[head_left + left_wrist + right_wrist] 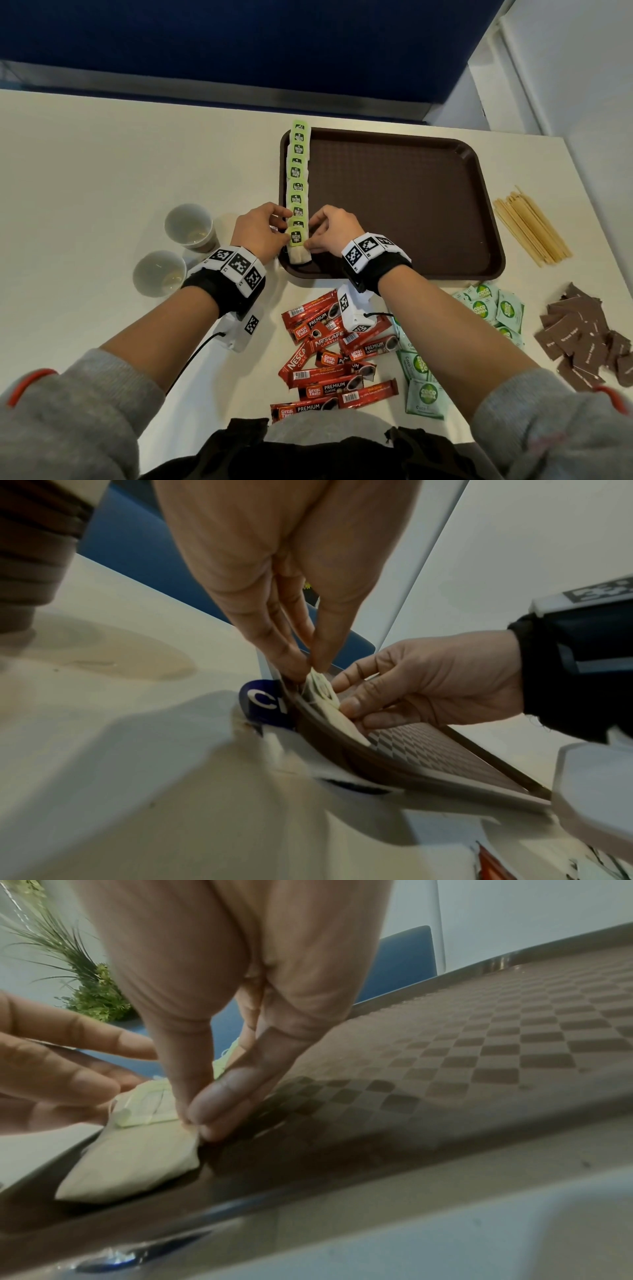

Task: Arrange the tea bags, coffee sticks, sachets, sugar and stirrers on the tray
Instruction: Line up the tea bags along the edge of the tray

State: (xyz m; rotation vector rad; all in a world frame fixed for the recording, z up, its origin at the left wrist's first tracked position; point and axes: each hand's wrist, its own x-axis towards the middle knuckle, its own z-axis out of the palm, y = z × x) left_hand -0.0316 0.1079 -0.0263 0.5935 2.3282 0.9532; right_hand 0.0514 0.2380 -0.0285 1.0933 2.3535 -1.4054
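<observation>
A brown tray (411,205) lies on the white table. Along its left edge runs a row of several tea bags (297,171) with green tags. The nearest tea bag (297,247) lies at the tray's front left corner. My left hand (263,233) pinches its left side and my right hand (329,233) pinches its right side. In the right wrist view my thumb and forefinger (219,1104) pinch the tea bag (137,1158) at its edge on the tray (445,1069). In the left wrist view the fingertips (298,661) pinch the tea bag (325,696).
Red coffee sticks (332,356) lie heaped in front of the tray. Green sachets (486,308) and brown sugar packets (582,339) lie to the right. Wooden stirrers (531,226) lie right of the tray. Two paper cups (188,226) (159,272) stand left.
</observation>
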